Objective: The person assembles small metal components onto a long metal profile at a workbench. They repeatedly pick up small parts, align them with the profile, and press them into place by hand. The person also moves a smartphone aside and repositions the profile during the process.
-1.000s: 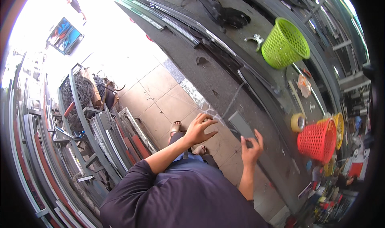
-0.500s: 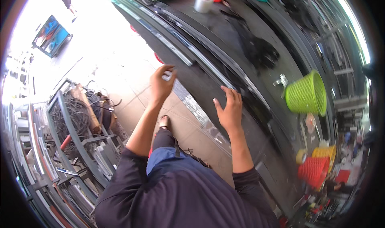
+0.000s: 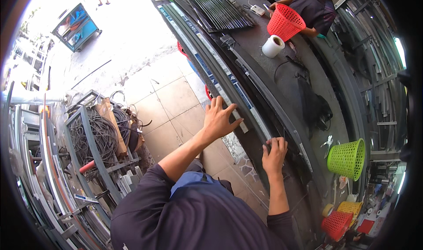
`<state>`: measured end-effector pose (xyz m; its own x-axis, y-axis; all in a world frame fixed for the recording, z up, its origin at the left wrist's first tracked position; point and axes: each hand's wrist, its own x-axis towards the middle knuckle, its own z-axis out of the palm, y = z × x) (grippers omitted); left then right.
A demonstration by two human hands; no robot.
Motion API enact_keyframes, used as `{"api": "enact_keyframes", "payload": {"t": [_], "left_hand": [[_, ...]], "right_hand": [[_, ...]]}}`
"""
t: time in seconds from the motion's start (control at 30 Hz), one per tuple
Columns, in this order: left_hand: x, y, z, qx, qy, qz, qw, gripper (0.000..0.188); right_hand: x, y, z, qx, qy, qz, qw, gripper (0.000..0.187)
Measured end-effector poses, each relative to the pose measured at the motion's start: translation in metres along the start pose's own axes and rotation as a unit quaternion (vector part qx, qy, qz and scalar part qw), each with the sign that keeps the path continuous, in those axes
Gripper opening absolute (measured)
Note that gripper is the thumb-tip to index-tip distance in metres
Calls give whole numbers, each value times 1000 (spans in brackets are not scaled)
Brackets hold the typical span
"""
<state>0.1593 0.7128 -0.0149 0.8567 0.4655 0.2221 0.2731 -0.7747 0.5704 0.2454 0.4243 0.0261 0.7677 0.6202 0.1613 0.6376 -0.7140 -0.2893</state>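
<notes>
My left hand (image 3: 219, 119) is over the lower end of the nearest long metal profile (image 3: 216, 82), thumb and fingers spread, seemingly touching it. This profile carries a blue-and-white printed strip. Close by, my right hand (image 3: 274, 158) is at the lower end of a second, similar profile (image 3: 241, 90). Its fingers bend downward, thumb held apart; whether they press on the metal is hard to see. Both profiles lie lengthwise along the edge of a dark workbench (image 3: 260, 27). Longer dark profiles (image 3: 264, 89) lie just beyond them.
Across the bench a person (image 3: 310, 8) stands near a red basket (image 3: 285, 22) and a white roll (image 3: 273, 46). A green basket (image 3: 346, 159) and another red basket (image 3: 336, 226) are at right. Left of me, a metal rack (image 3: 90, 146) holds coiled cable; a blue cart (image 3: 76, 27) stands farther off.
My view has shifted, bringing more of the bench and the person into sight. My left hand has moved right, from above the floor onto the near profile. My right hand has come to the second profile's end.
</notes>
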Motion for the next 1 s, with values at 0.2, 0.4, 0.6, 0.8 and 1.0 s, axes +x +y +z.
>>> {"api": "enact_keyframes", "payload": {"t": [0.2,0.4,0.6,0.8,1.0], "left_hand": [[-22,-12,8,-165,110,-77,977,35],[-12,-35,30,-442,196,-297,823,80],[1,-74,34,-559,97,-349,746,45],[2,-95,72,-577,152,-385,704,33],[0,-115,71,-665,132,-395,619,56]], "right_hand": [[-17,-18,-3,88,2,-32,996,36],[-9,-24,-5,219,-26,-11,975,57],[-2,-31,-22,247,-75,47,965,50],[-25,-61,-3,291,-89,60,951,54],[-27,-93,21,302,-53,26,952,53]]}}
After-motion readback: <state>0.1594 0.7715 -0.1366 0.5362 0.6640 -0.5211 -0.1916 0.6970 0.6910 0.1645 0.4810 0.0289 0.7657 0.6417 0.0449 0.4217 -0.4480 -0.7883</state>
